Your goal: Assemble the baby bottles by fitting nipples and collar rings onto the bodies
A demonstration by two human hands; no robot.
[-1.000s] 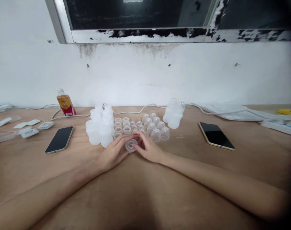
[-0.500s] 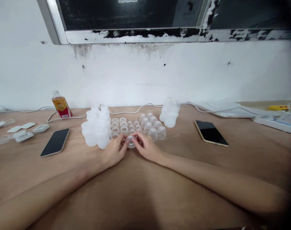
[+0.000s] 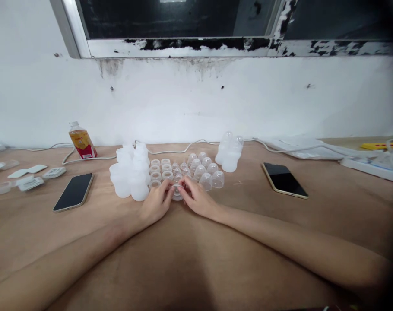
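Observation:
Between my two hands is a translucent bottle collar ring (image 3: 177, 197), which seems to have a clear nipple in it. My left hand (image 3: 156, 202) pinches the ring's left side with thumb and fingers. The right side is gripped by my right hand (image 3: 199, 199), its fingers closed too. Just beyond my fingers stand several clear bottle nipples (image 3: 183, 166). To their left are rows of loose collar rings (image 3: 155, 169), and further left a group of frosted white baby bottles (image 3: 131, 172). Clear dome caps (image 3: 206, 163) stand to the right, with assembled bottles (image 3: 229, 153) behind them.
A phone (image 3: 74, 192) lies on the left of the wooden table, another phone (image 3: 284, 180) on the right. A drink bottle (image 3: 82, 141) stands at the back left near small white packs (image 3: 31, 183). A white cable (image 3: 183, 151) runs along the wall to a power strip (image 3: 371, 168).

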